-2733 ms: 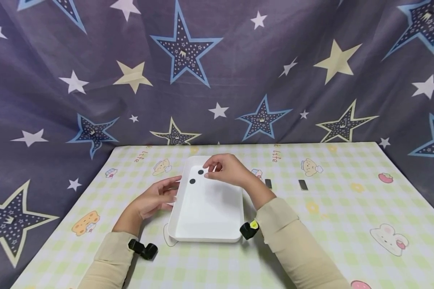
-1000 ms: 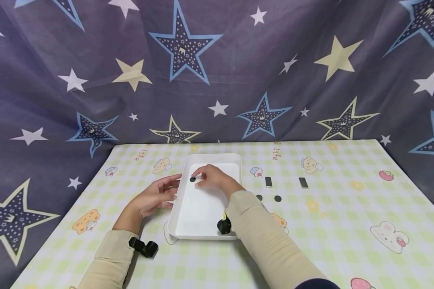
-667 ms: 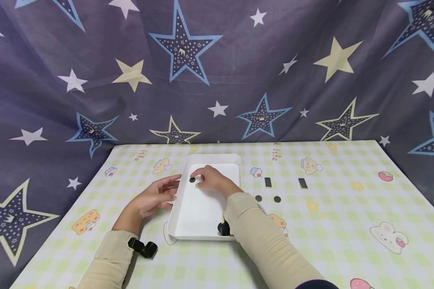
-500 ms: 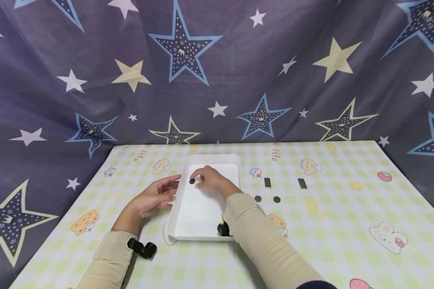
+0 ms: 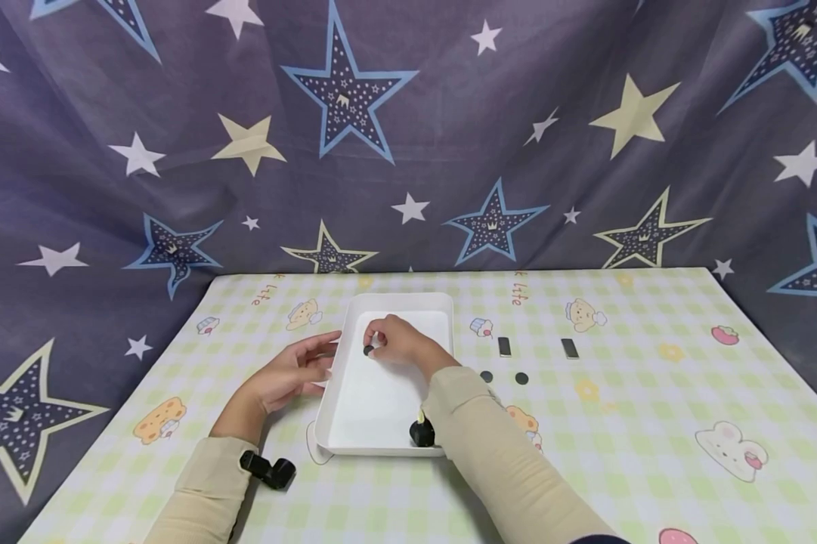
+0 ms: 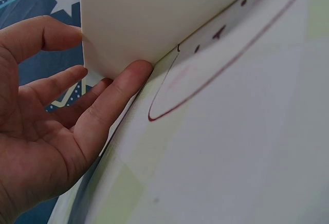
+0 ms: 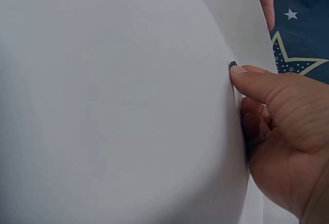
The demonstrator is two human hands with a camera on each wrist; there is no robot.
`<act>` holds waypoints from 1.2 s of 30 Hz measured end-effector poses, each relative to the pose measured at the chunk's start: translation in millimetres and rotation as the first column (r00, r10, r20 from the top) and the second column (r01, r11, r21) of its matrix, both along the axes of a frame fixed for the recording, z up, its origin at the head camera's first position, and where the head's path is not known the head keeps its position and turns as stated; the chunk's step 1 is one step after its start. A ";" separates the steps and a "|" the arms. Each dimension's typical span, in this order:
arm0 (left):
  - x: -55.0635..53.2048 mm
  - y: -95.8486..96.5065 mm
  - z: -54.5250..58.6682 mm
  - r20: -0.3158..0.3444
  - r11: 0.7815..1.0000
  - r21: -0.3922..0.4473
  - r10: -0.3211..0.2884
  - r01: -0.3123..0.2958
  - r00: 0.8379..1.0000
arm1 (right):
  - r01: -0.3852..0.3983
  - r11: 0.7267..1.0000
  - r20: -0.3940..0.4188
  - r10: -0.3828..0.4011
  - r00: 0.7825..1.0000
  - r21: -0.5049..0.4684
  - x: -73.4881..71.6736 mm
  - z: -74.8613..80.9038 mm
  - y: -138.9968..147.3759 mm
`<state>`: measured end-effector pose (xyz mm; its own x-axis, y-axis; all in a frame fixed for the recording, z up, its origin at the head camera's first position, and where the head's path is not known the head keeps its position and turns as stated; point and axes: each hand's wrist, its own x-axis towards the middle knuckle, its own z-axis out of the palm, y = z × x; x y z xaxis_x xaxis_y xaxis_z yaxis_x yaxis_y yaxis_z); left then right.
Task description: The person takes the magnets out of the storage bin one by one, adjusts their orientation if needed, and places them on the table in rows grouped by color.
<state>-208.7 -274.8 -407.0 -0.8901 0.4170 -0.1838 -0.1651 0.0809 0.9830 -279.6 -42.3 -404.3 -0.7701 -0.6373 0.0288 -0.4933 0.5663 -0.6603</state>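
A white rectangular tray lies on the checked tablecloth. Inside it, toward the far left, my right hand pinches a small black disc between thumb and forefinger. The right wrist view shows the same disc as a dark edge at the thumb tip, most of it hidden by the thumb. My left hand is at the tray's left side. In the left wrist view its fingers are fairly straight, with fingertips touching the tray's outer wall.
Right of the tray, two black discs lie on the cloth near the right forearm. Farther back are two small dark rectangular pieces, a nearer one and one more to the right. A star-patterned curtain hangs behind the table.
Earlier two discs lay in the tray; now only the pinched one shows there. The right hand moved down and left to it, and the disc shifted slightly nearer. The left hand stayed put.
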 end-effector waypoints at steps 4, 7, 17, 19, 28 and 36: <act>-1.2 -0.7 -1.0 0.008 1.000 -0.010 0.009 -0.009 1.000 | 0.008 1.000 0.020 -0.008 1.000 -0.011 0.1 0.6 2.6; -1.7 -1.1 -1.4 0.008 1.000 -0.012 0.011 -0.011 1.000 | 0.015 0.999 0.038 -0.013 0.999 -0.043 -0.6 2.2 3.5; 0.3 -0.1 -0.2 -0.002 1.000 -0.015 0.010 -0.010 1.000 | 0.006 0.991 0.043 -0.001 0.999 -0.133 0.9 13.1 2.4; 0.3 0.0 -0.2 -0.001 1.000 -0.017 0.013 -0.013 1.000 | 0.002 0.991 0.040 0.003 0.999 -0.132 2.0 15.9 2.9; -0.6 1.5 -0.4 0.003 1.000 -0.010 0.002 -0.002 1.000 | -0.004 0.992 0.037 0.009 0.999 -0.124 9.7 30.8 10.6; 0.3 0.3 0.4 -0.004 1.000 -0.010 0.003 -0.003 1.000 | -0.018 0.992 -0.012 0.017 1.000 -0.128 16.1 43.3 18.5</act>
<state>-208.4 -274.5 -406.7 -0.8921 0.4126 -0.1841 -0.1612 0.0899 0.9828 -263.4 -23.8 -361.0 -0.7579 -0.6414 0.1190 -0.5099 0.4687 -0.7213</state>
